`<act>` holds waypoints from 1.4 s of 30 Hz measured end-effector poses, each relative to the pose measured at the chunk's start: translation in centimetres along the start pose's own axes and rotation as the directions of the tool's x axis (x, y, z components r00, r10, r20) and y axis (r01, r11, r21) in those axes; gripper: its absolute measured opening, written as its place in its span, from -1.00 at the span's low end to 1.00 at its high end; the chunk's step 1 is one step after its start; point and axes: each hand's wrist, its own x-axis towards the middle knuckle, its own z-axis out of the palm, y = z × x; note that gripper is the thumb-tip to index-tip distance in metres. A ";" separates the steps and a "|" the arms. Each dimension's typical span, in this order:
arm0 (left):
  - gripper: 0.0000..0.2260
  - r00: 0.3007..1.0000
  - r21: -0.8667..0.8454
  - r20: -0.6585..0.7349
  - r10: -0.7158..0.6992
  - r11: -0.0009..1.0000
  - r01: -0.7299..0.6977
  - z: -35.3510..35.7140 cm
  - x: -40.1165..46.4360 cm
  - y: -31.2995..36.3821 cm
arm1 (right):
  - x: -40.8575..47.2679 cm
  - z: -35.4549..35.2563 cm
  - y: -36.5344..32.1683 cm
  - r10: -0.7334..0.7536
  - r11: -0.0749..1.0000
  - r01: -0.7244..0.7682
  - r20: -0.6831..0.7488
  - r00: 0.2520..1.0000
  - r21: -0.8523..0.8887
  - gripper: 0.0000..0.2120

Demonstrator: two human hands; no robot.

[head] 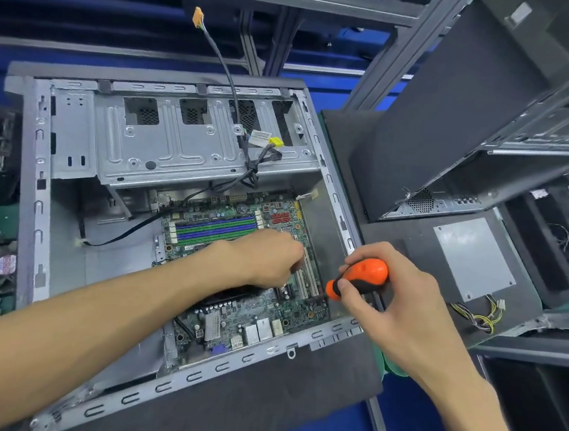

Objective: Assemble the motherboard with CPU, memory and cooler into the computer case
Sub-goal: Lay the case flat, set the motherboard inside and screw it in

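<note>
An open grey computer case [35, 214] lies on its side in front of me. Inside it rests the green motherboard [254, 312] with blue and green memory slots [216, 230] and white expansion slots [308, 279]. My left hand [265, 258] reaches over the board's middle, fingers curled down near the white slots; what they pinch is hidden. My right hand [383, 292] grips an orange and black screwdriver [360, 277] above the case's right wall, tip angled toward the board. The cooler is hidden under my left forearm.
A black cable bundle [247, 157] with a yellow plug runs up over the drive cage [165, 143]. A power supply [475, 256] with coloured wires lies to the right. Another case [473, 122] stands at upper right. A fan [0, 266] sits at the left edge.
</note>
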 end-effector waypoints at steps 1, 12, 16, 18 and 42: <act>-0.83 1.000 -0.008 0.001 -0.003 1.000 0.004 0.1 0.1 -0.1 | 0.0 0.0 0.1 0.002 1.000 -0.002 0.005 1.000 0.000 -0.78; -0.84 1.000 0.006 -0.021 0.011 1.000 -0.011 0.3 0.3 -0.1 | -0.2 0.7 0.3 0.018 1.000 -0.017 0.044 0.999 -0.021 -0.79; -0.84 0.999 -0.006 -0.032 0.018 1.000 -0.018 0.3 0.3 -0.1 | -0.2 0.9 0.4 0.026 0.999 -0.024 0.047 0.999 -0.031 -0.80; -0.83 0.999 -0.007 -0.034 0.018 1.000 -0.019 0.3 0.3 -0.1 | -0.2 1.0 0.4 0.022 0.999 -0.020 0.047 0.999 -0.035 -0.80; -0.82 1.000 -0.029 -0.019 0.019 0.999 -0.020 0.4 0.3 -0.2 | -0.2 1.3 1.0 0.002 0.997 0.001 0.028 1.000 -0.081 -0.80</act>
